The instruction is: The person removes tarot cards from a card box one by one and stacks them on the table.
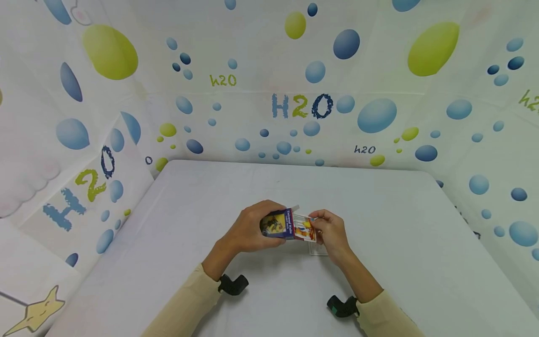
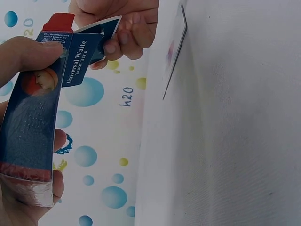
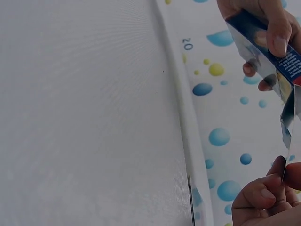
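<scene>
Above the middle of a white table (image 1: 219,189), 2 hands work at a blue tarot box (image 1: 274,224). The left hand (image 1: 251,228) is clamped around the box; the right hand (image 1: 333,238) pinches a picture card (image 1: 304,228) between thumb and fingers at the box's mouth. A red flap (image 2: 59,22) stands out, so opening looks done. Moving the card seems only partway along; I cannot tell whether it goes in or out, nor what remains inside. Under the right hand lies a flat, pale-edged item (image 1: 318,251), not clearly identifiable.
</scene>
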A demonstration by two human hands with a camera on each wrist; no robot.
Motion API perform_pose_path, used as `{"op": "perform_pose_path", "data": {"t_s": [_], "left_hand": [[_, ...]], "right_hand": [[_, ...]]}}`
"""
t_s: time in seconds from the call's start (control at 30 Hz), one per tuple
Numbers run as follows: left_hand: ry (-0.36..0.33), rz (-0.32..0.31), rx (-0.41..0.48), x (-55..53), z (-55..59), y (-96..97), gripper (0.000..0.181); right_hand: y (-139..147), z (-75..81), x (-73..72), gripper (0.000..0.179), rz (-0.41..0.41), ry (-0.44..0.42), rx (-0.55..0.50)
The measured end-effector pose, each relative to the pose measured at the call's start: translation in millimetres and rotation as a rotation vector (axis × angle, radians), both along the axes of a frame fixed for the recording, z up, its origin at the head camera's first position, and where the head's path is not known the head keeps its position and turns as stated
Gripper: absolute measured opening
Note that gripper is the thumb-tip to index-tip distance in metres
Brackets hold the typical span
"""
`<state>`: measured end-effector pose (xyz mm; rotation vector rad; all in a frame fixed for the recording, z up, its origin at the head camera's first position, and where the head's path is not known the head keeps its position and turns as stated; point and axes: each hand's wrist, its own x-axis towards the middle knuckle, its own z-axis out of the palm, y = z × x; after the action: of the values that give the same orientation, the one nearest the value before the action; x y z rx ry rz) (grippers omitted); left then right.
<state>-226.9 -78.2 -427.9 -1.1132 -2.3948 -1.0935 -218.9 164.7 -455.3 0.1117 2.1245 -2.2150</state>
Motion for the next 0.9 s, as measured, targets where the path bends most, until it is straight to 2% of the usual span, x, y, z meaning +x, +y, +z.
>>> {"op": "perform_pose_path", "data": {"t_s": [0.3, 0.57, 0.9], "left_hand": [[-0.007, 0.014, -0.008, -0.3, -1.2, -1.2, 0.070], [-0.009, 0.019, 0.007, -0.3, -1.1, -3.2, 0.069], [-0.005, 0.016, 0.016, -0.3, 1.8, -3.5, 0.069]], "right_hand": [[1.0, -0.1, 0.3, 0.012, -0.043, -0.012, -0.020], [1.3, 1.3, -0.1, 0.005, -0.078, -0.016, -0.083], [3.6, -1.4, 0.4, 0.006, -0.072, 0.026, -0.091]]}}
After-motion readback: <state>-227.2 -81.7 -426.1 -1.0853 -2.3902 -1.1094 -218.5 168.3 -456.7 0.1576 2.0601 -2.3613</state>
